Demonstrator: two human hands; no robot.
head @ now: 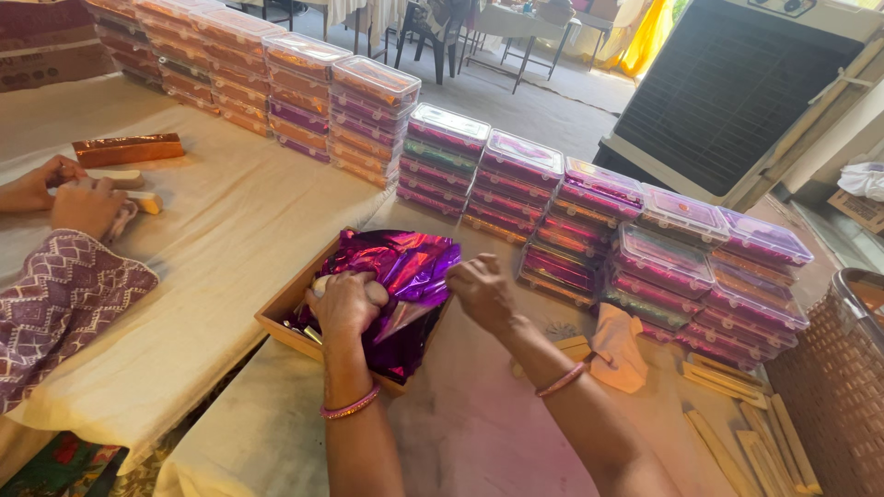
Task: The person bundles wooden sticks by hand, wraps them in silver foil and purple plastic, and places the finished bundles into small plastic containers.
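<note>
left hand [345, 302] is bunched tight on the purple foil [405, 267], pressing it into the shallow wooden tray [276, 313] on the cloth-covered table [230, 221]. right hand [481, 290] pinches the foil's right edge. stacked clear-lidded boxes [525, 184] line up just behind; a co-worker's hands [74, 198] work at far left.

At my twelve o'clock, chairs [433, 28] and a table [516, 23] stand on grey floor [525, 92]; a big black cooler [727, 92] sits at two o'clock in daylight.
</note>
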